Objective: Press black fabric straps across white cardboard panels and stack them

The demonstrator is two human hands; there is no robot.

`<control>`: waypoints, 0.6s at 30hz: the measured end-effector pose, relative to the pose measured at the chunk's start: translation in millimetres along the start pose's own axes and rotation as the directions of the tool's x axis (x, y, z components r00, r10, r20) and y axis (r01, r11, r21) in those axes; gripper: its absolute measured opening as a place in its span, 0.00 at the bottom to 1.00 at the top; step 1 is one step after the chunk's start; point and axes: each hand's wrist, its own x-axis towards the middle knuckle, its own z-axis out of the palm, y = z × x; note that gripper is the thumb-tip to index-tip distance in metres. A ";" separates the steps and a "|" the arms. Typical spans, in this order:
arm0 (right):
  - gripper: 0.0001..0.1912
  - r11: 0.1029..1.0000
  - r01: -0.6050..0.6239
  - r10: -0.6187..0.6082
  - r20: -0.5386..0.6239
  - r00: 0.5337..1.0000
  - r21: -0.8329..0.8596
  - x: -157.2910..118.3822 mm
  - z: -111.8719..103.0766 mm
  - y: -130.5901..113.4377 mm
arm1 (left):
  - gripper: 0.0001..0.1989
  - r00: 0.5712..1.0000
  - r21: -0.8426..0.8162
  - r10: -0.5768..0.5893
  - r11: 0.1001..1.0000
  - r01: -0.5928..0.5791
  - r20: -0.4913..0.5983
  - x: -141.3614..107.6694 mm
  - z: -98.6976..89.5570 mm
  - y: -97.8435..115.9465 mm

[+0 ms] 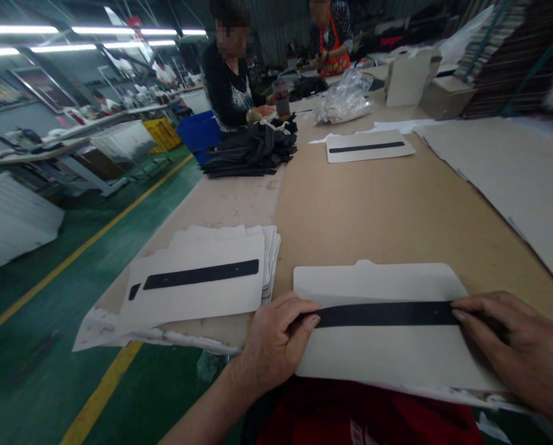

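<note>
A long black strip (388,314) stretches across a white board (378,355) with rounded corners and a small tab on its far edge. My left hand (279,337) pinches the strip's left end between thumb and fingers. At the opposite end, my right hand (518,346) pinches it in the same way. Whether the strip's middle touches the board, I cannot tell. Left of my left hand lies a stack of similar white boards (202,293), the top one bearing a black strip (202,274).
Farther up the brown table (346,210) lies another white board with a black strip (369,147). A pile of black fabric (253,148) sits at the table's left side. Beyond are a clear plastic bag (346,99), a blue bin (198,136) and two people. Large pale sheets (513,167) cover the right side.
</note>
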 end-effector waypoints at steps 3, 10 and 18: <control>0.14 0.999 -0.049 0.048 0.055 0.997 0.016 -0.1 0.2 3.1 | 0.05 0.994 0.059 -0.112 0.992 0.112 -0.002 2.2 1.4 0.3; 0.17 0.992 -0.124 0.123 0.031 0.992 0.031 -2.1 -2.9 -13.4 | 0.05 0.987 0.128 -0.162 0.979 0.160 0.010 4.4 6.0 -0.8; 0.17 0.994 -0.109 0.109 0.027 0.994 0.003 -3.5 -4.2 -10.7 | 0.04 0.987 0.156 -0.163 0.974 0.162 -0.008 6.1 8.5 1.1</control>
